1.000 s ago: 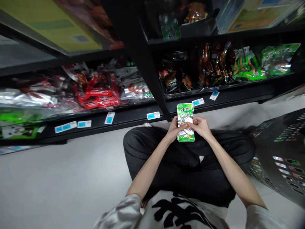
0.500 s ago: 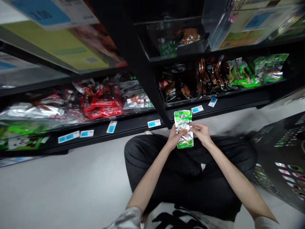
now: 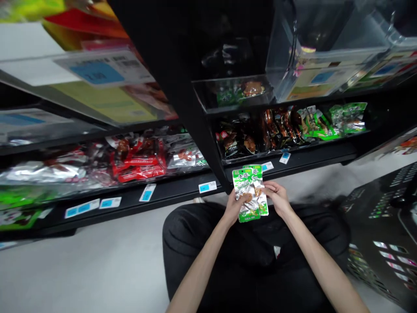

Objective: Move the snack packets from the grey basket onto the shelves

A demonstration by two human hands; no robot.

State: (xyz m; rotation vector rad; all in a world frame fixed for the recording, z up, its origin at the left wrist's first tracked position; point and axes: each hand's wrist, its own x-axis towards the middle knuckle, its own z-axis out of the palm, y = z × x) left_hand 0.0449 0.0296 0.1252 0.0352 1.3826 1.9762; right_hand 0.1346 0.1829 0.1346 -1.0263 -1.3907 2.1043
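Two green-and-silver snack packets are held up in front of the shelf, over my crossed legs. My left hand (image 3: 235, 206) grips the front snack packet (image 3: 246, 184), its thumb lying across the printed face. Partly behind that one and shifted right is the second snack packet (image 3: 261, 198). My right hand (image 3: 276, 198) pinches this rear packet by its right edge. The two packets overlap, so the rear one's left side is hidden.
A low black shelf holds red packets (image 3: 141, 158), dark vacuum-packed snacks (image 3: 276, 130) and green packets (image 3: 350, 117). Price tags (image 3: 207, 187) line its front edge. A dark perforated basket (image 3: 368, 234) stands on the floor to my right. Clear bins (image 3: 325, 61) sit above.
The packets, earlier stacked almost as one, are now fanned apart, the rear one slid to the right. The camera view has tilted up, so the shelf appears lower.
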